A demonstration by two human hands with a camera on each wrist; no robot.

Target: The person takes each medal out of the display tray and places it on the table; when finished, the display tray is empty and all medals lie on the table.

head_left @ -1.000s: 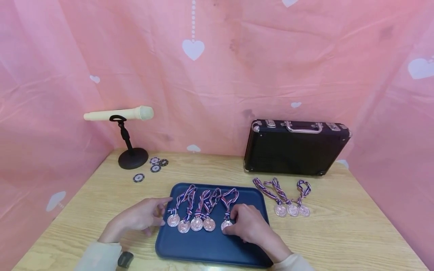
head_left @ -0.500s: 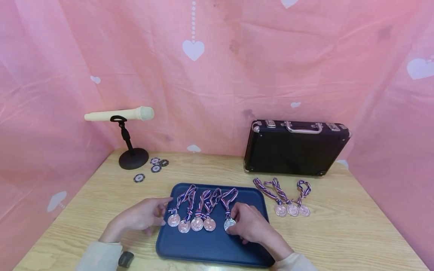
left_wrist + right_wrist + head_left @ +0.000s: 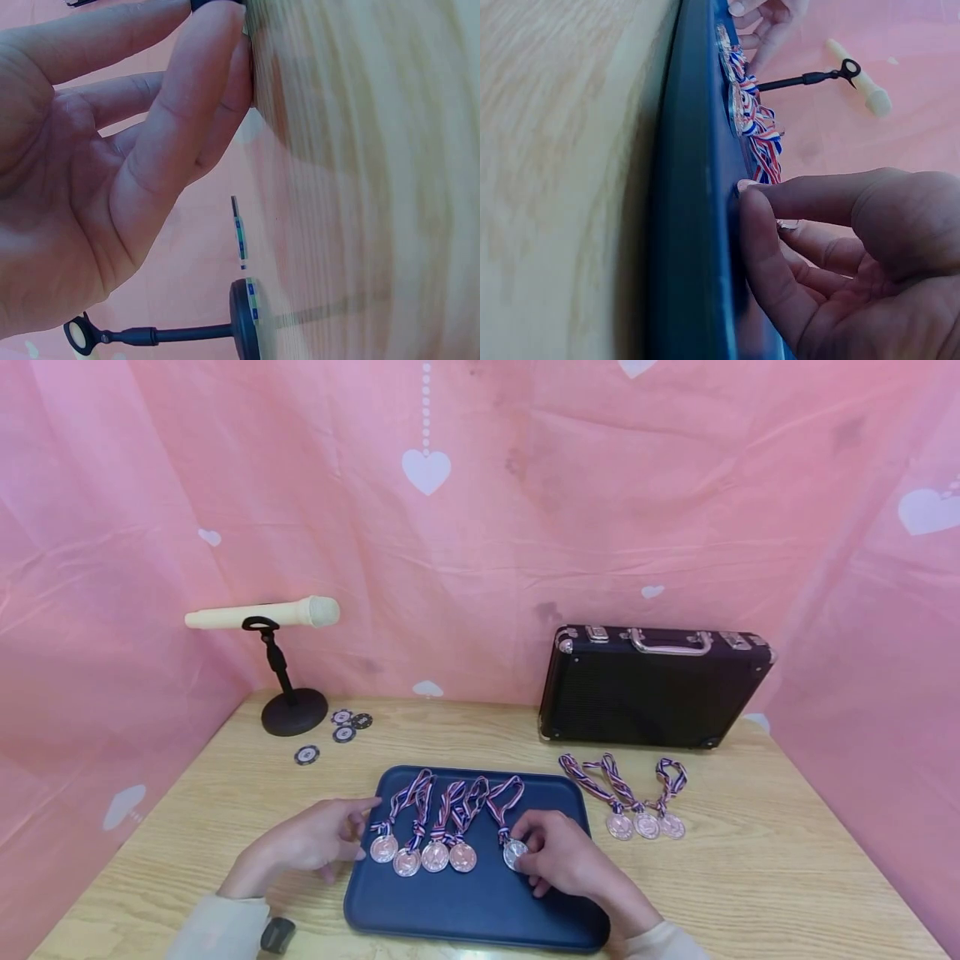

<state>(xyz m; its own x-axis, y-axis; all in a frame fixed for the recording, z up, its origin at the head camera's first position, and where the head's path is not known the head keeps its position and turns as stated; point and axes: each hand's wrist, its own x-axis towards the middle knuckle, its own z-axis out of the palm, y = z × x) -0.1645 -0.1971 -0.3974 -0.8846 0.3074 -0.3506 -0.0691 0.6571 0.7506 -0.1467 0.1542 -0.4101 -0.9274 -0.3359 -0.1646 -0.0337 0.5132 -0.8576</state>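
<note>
Fifth medal (image 3: 514,853) slid right; five on tray (image 3: 480,910), three off.

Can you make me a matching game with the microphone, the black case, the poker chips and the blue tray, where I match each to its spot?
Things:
1. microphone
2. black case
3. poker chips
4. blue tray

Places:
A. holding five medals
B. on a black stand, back left
C. standing on its edge, back right
D. lying flat beside the stand's base

Pairs: 1-B, 2-C, 3-D, 4-A
</note>
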